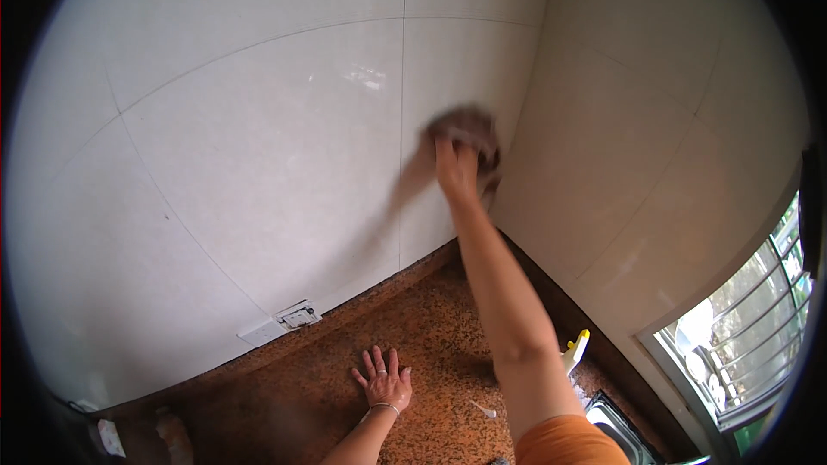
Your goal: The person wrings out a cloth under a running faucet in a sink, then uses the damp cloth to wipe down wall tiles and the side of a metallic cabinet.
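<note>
My right hand point(457, 171) is raised to the white tiled wall point(291, 135), close to the corner, and grips a brown cloth point(462, 121). Cloth and fingers are blurred, and the cloth covers part of the fingertips. Below, my left hand point(386, 386) rests palm down on a speckled brown stone countertop point(442, 329). Its fingers are spread and hold nothing. A ring and a bracelet show on this hand and wrist.
Low on the wall sits an electrical socket point(298, 316). A spray bottle point(574, 354) with a yellow tip stands beyond my right arm, near a dark-rimmed metal basin or tray point(614, 429). A small white object point(484, 409) lies on the counter. At right is a barred window point(743, 336).
</note>
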The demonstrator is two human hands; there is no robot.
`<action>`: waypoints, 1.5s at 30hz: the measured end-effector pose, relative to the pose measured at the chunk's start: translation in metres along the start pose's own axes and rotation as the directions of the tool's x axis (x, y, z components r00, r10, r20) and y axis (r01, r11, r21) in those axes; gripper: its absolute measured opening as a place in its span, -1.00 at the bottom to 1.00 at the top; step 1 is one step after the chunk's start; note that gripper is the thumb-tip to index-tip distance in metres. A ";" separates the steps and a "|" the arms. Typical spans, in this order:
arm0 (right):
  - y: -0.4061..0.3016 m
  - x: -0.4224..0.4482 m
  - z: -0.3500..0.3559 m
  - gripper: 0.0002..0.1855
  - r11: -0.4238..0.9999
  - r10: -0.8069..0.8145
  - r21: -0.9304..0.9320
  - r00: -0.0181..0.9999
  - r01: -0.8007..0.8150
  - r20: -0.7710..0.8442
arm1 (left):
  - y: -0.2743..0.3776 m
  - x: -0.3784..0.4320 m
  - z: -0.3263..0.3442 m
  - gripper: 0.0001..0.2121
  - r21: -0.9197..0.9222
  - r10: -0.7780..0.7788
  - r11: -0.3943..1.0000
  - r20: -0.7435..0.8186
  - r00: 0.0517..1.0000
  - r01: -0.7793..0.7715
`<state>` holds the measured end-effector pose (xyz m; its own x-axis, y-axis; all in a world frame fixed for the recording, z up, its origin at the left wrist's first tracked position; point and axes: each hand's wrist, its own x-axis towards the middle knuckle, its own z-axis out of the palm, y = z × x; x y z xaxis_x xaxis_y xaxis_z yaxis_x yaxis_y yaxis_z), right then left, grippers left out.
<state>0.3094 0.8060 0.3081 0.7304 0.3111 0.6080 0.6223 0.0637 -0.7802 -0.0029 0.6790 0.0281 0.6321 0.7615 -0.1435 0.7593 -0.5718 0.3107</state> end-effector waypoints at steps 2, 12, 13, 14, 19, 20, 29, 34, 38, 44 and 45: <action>-0.098 0.048 -0.013 -0.55 0.851 -0.465 -0.254 0.885 0.459 0.039 | -0.002 -0.004 0.000 -0.41 -0.012 0.003 1.000 -0.009 1.000 -0.003; 0.062 -0.068 0.029 -0.59 0.989 -0.131 -0.126 0.887 0.083 -0.443 | 0.011 -0.002 0.011 -0.42 0.034 0.014 0.999 0.036 0.999 -0.015; 0.122 -0.109 0.037 -0.46 0.997 0.024 -0.055 0.921 -0.049 -0.388 | 0.022 -0.001 0.013 -0.42 0.014 0.033 0.999 0.025 0.999 -0.033; 0.133 -0.154 0.050 -0.37 0.995 0.097 0.026 0.935 -0.094 -0.340 | 0.017 -0.001 0.010 -0.43 0.012 0.016 1.000 0.022 1.000 -0.017; 0.170 -0.199 0.050 -0.29 0.959 0.282 0.003 0.959 -0.282 0.015 | 0.003 0.001 0.007 -0.44 0.055 -0.017 0.998 0.023 1.000 0.016; 0.200 -0.169 0.035 -0.32 0.973 0.232 -0.017 0.964 -0.232 0.128 | 0.010 0.003 0.010 -0.44 0.042 -0.005 0.999 0.017 1.000 0.005; 0.151 0.014 -0.083 -0.53 0.196 -0.391 -0.883 0.860 0.426 0.328 | 0.007 0.003 0.006 -0.43 0.049 -0.021 0.999 0.010 1.000 0.020; 0.161 0.008 -0.121 -0.61 -0.051 -0.371 -0.844 0.774 0.534 0.513 | 0.007 0.005 0.017 -0.44 0.042 0.001 0.999 -0.007 1.000 -0.001; 0.181 -0.005 -0.119 -0.60 -0.225 -0.108 -0.768 0.767 0.600 0.632 | 0.006 0.005 0.012 -0.44 0.058 -0.013 0.998 0.001 1.000 0.013; 0.318 -0.051 -0.160 -0.67 -0.120 0.093 -0.692 0.702 0.712 0.706 | 0.016 0.009 0.016 -0.44 0.010 -0.007 1.000 -0.009 1.000 0.007; 0.267 -0.085 -0.138 -0.70 -0.505 0.321 -0.262 0.461 0.822 0.828 | -0.001 0.005 0.008 -0.44 0.062 -0.039 0.997 -0.034 0.999 0.041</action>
<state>0.4523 0.6658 0.0683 0.3032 0.9485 -0.0919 0.3600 -0.0248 0.9326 0.0012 0.6810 0.0201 0.5968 0.7928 -0.1238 0.7926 -0.5582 0.2454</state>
